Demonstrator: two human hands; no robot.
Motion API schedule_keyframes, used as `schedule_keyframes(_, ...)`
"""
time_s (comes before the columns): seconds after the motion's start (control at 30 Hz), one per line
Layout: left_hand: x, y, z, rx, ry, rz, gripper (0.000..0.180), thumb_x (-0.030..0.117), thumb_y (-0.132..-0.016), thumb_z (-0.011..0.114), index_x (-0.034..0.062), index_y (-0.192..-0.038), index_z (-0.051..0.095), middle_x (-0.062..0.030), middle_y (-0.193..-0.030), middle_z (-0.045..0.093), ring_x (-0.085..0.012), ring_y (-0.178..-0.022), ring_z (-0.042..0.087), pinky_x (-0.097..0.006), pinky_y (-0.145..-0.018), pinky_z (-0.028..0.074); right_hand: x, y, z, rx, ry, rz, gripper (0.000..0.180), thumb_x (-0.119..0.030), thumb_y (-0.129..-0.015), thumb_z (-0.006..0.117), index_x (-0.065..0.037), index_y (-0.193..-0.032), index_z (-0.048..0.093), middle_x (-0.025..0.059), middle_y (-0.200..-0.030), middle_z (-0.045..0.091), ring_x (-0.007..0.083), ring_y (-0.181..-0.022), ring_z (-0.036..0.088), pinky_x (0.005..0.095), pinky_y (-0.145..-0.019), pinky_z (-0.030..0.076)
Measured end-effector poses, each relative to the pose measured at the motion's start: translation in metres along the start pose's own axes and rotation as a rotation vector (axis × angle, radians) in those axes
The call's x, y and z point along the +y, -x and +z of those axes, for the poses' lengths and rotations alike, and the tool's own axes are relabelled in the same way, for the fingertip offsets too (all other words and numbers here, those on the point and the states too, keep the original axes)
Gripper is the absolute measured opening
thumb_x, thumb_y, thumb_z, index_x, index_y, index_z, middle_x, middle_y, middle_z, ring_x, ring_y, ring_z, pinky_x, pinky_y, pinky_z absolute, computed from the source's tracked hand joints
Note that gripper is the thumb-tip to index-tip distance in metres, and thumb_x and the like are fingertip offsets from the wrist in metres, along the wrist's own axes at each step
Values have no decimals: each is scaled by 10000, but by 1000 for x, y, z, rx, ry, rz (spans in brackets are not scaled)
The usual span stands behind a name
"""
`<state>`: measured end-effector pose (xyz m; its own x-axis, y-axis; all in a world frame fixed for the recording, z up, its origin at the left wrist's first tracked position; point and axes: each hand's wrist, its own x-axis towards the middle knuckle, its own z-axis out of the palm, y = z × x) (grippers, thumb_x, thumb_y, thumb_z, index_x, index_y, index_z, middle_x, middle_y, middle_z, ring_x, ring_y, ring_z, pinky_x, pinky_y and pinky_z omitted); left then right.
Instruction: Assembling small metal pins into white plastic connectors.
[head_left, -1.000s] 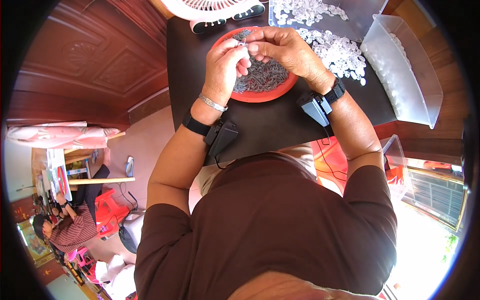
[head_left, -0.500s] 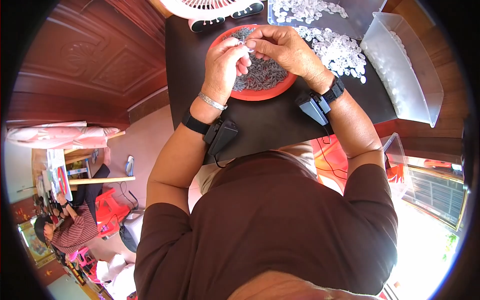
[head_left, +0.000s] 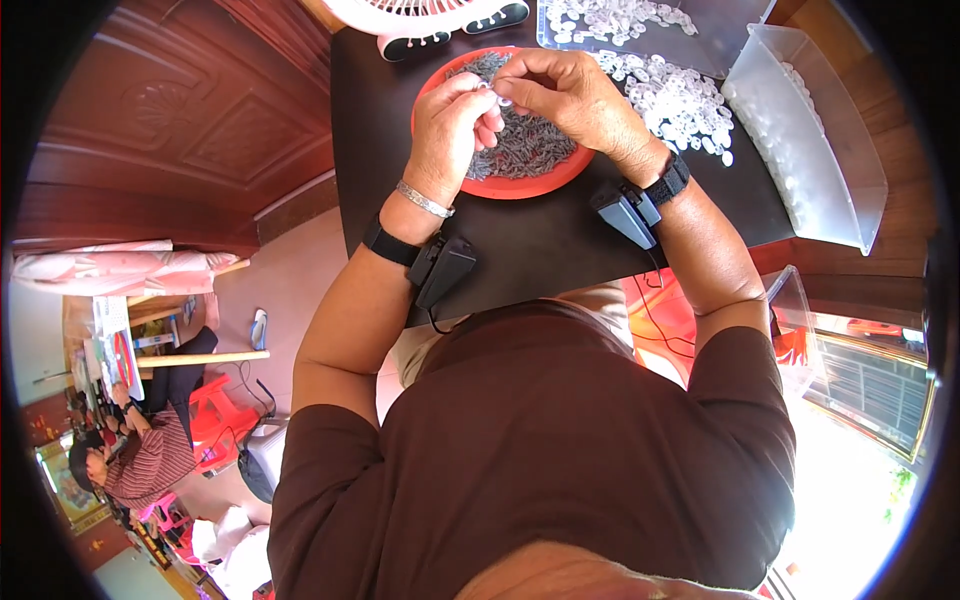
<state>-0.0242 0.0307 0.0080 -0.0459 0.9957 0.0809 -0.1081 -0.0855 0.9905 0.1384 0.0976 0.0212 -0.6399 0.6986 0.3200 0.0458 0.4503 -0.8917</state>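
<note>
Over a round red basin [head_left: 520,189], my two hands meet with thumbs and forefingers pinched. Between their fingertips is a small clear plastic piece [head_left: 503,101], mostly covered by the fingers. My left hand [head_left: 447,128] is closed on one side of it, with its other fingers curled. My right hand [head_left: 580,105] pinches from the other side; any smaller part in these fingers is too small to make out. Many small grey screw-like pieces [head_left: 530,152] fill the basin. To its right, a loose heap of clear oval plastic pieces [head_left: 682,108] lies on the black table [head_left: 530,245].
At the right table edge stands a translucent bin [head_left: 850,170] with more clear pieces. Another clear tray [head_left: 700,50] lies at the back, and a white-and-pink fan [head_left: 415,18] at back left. A person [head_left: 150,460] sits far left near a red stool [head_left: 215,420].
My hands stay together over the basin with only a tiny shift of the fingertips. Nothing has visibly been let go or picked up.
</note>
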Motion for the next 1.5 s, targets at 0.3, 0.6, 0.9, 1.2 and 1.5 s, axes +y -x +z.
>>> schedule_keyframes(0.3,-1,0,0,9,1,-12,205,184,-849,502,23,-738,564,-60,-658,590,-109,-516,532,-203,-489,397,-4,0,0,-26,14,-14,123,-110,-861,608,-8,-920,644,16,-761,631,60,-704,544,227,-664,464)
schedule_keyframes(0.6,0,0,1,22,-10,-10,214,180,-853,497,30,-717,564,-63,-655,591,-109,-515,532,-201,-488,397,-4,0,-1,-50,64,1,159,-100,-846,598,-14,-974,640,46,-804,654,99,-730,581,253,-700,477)
schedule_keyframes(0.9,1,0,1,4,-8,-5,211,177,-845,498,30,-707,560,-60,-659,588,-109,-518,531,-200,-493,397,0,-1,-1,-41,71,-14,186,-94,-844,593,-22,-1009,640,62,-847,668,114,-779,601,260,-736,481)
schedule_keyframes(1.2,-2,-1,1,-2,-5,-16,202,170,-842,503,26,-715,568,-58,-664,588,-107,-524,530,-204,-496,396,-2,0,-2,-56,103,2,183,-92,-836,592,-17,-997,637,66,-849,671,115,-778,608,259,-740,482)
schedule_keyframes(1.5,-2,-1,1,-11,-28,-24,208,174,-853,503,29,-721,571,-55,-659,589,-105,-522,529,-203,-491,394,-1,1,0,-32,228,-11,189,-145,-830,589,-48,-984,641,91,-819,665,179,-740,628,288,-717,487)
